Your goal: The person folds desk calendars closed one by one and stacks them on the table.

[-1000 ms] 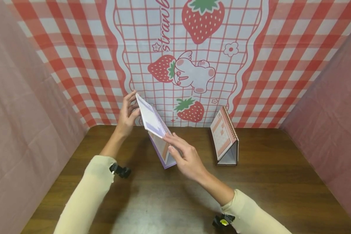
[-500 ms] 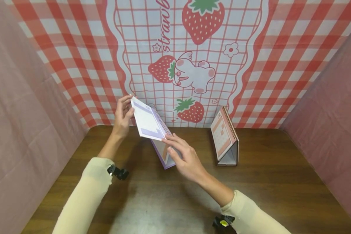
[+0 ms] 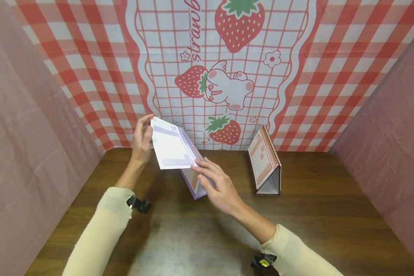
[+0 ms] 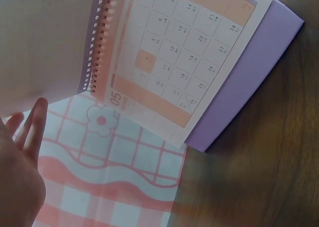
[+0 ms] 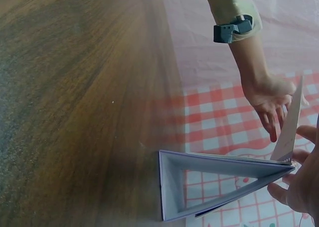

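A purple spiral-bound desk calendar (image 3: 195, 184) stands like a tent on the table. My left hand (image 3: 142, 140) grips the outer edge of a raised page (image 3: 172, 148), between thumb and fingers. That page slants out from the spiral binding. Beneath it, the left wrist view shows an orange-and-white month sheet (image 4: 172, 62) marked 05. At the calendar's near end, my right hand (image 3: 222, 186) holds the top by the binding, fingers on one side and thumb on the other, as the right wrist view shows (image 5: 304, 179).
A second desk calendar (image 3: 265, 163), orange and white with a dark base, stands to the right. Behind the wooden table (image 3: 193, 237) hangs a red-checked strawberry cloth (image 3: 227, 84). Pink cloths (image 3: 383, 115) close off both sides.
The raised page has swung left and down with my left hand, so more of its printed face shows. My right hand stays at the calendar's near end.
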{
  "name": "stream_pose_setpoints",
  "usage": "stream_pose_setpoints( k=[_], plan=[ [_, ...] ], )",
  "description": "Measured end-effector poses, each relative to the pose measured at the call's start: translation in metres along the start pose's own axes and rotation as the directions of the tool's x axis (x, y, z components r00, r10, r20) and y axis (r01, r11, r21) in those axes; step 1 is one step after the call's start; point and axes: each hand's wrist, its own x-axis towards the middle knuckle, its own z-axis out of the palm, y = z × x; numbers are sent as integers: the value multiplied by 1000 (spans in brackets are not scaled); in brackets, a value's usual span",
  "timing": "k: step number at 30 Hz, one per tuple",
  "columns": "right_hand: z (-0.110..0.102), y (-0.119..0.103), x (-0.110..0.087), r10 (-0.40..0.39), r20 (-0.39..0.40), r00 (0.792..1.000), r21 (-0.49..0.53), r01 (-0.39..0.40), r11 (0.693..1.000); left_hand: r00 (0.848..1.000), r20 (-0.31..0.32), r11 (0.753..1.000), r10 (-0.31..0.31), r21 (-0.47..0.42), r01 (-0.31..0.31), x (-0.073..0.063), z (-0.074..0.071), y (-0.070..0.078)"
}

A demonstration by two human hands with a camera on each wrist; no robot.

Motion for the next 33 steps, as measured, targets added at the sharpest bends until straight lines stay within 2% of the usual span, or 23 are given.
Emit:
stream_pose_setpoints(
  k=[3,9,15,22,29,33],
  plan=[
    [0,1,-1,-7,5,1000,-6,7,1000,1000,-21,1000,-8,24,9,-2,-2,0],
    [2,4,-1,-15,6,1000,-15,15,1000,995,-63,995,-73,65,77,-3,-6,0],
    [2,3,-2,-19,13,1000,-25,19,1000,991,-110,985,-72,150,88,-4,-7,0],
    [2,3,-3,-34,21,999,-42,35,999,986,-148,975,-83,191,111,-5,-7,2],
    [2,6,-5,-55,39,998,-59,58,997,969,-225,931,-101,322,171,-6,-8,3],
    [2,6,-5,-61,54,997,-76,65,995,963,-237,922,-130,329,205,-8,-8,3]
  ],
)
